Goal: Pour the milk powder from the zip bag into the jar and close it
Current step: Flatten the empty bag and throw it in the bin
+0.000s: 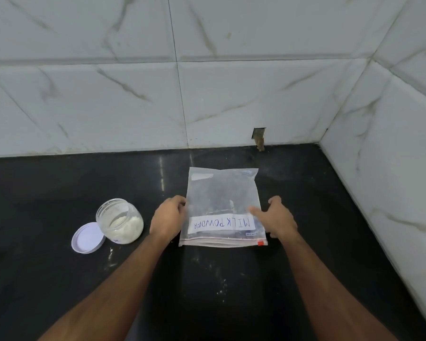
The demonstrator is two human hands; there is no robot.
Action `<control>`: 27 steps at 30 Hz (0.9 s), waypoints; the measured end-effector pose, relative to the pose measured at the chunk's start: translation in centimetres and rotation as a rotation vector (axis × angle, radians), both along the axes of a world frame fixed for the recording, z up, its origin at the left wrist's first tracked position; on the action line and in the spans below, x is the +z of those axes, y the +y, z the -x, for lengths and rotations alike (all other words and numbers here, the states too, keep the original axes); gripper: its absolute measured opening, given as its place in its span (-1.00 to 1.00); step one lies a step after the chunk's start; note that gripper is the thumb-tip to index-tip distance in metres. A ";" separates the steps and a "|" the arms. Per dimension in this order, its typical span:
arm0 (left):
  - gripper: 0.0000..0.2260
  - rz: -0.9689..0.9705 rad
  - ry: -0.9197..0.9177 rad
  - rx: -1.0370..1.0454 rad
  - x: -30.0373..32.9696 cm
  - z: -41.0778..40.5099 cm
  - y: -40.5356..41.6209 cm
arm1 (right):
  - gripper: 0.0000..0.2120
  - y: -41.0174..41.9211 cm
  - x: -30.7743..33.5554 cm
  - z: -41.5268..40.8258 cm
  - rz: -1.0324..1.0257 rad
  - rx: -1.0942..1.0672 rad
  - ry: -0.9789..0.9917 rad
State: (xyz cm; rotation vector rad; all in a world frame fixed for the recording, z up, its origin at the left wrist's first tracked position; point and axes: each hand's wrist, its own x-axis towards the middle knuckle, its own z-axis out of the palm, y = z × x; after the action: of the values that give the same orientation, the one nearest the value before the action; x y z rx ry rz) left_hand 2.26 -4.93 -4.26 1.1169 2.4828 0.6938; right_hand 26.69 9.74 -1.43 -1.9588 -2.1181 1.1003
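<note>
A clear zip bag (219, 193) labelled "MILK POWDER" lies flat on the black counter (231, 291), its zip edge with a red slider towards me. It looks nearly empty. My left hand (169, 217) curls its fingers around the bag's left edge. My right hand (274, 217) rests on the bag's right edge with fingers spread, the index finger lying on the plastic. To the left stands an open clear jar (119, 221), partly filled with white powder. Its white lid (87, 238) leans against the jar's left side on the counter.
White marble-pattern tiled walls rise behind the counter (207, 94) and at the right (391, 168), meeting in a corner. A small notch in the back wall sits behind the bag. Powder specks dot the counter in front of the bag.
</note>
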 end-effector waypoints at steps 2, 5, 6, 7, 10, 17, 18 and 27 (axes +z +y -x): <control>-0.68 0.034 -0.019 -0.079 -0.4 0.0 -1.1 | -0.34 -1.1 -0.2 -0.2 0.072 -0.021 0.170; -0.55 0.011 -0.024 -0.163 -0.6 0.7 -2.3 | -0.34 -1.3 0.2 -0.2 0.297 -0.214 0.520; -0.52 0.003 -0.035 -0.200 -0.6 1.1 -2.5 | -0.38 -1.1 0.6 -0.2 0.403 -0.299 0.612; -0.47 0.002 -0.051 -0.249 -0.6 1.3 -2.8 | -0.42 -0.9 1.0 -0.3 0.487 -0.365 0.685; -0.18 -0.007 -0.061 -0.347 -0.3 1.5 -3.6 | -0.43 -0.6 1.6 -1.3 0.583 -0.395 0.766; -0.71 -0.132 -0.172 -0.281 0.1 -1.0 -3.1 | -0.71 -1.3 1.6 -3.7 0.531 -0.126 0.693; -0.78 -0.124 -0.178 -0.269 0.1 -1.2 -3.0 | -0.74 -1.4 1.7 -4.0 0.520 -0.106 0.702; -0.88 -0.119 -0.139 -0.274 1.1 -1.4 -3.5 | -0.69 -0.8 1.7 -5.2 0.234 0.249 0.522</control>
State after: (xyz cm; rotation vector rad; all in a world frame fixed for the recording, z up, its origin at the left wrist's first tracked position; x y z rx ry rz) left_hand 3.65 -8.46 -3.13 1.3692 2.1435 0.8136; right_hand 31.90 8.91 0.29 -1.2866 -2.0346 1.7417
